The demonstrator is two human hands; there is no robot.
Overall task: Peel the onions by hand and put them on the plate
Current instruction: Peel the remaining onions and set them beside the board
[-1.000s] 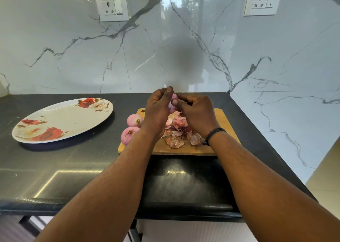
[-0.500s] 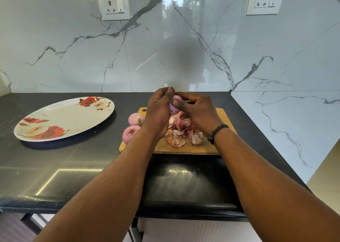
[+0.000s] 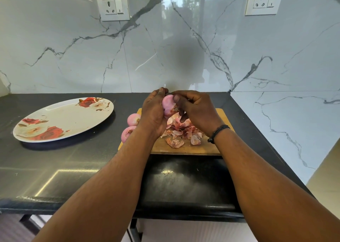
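peeling, plate (image 3: 60, 113) bare
my left hand (image 3: 152, 113) grips an onion (image 3: 168, 104); right hand (image 3: 196, 111) pinches its skin; two onions (image 3: 133, 119) wait on the board.

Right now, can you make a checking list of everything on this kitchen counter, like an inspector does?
Surface: black counter, glossy, with a wooden cutting board on it.
Job's things: one pink onion held above the board; two more onions at the board's left edge; flowered plate to the left, no onions on it.
Clutter: pile of onion skins on the board.
Grippers: left hand cups the held onion; right hand pinches at it with its fingertips.
Cables: nothing seen.
Surroundings: marble-look wall with two sockets, nothing plugged in.
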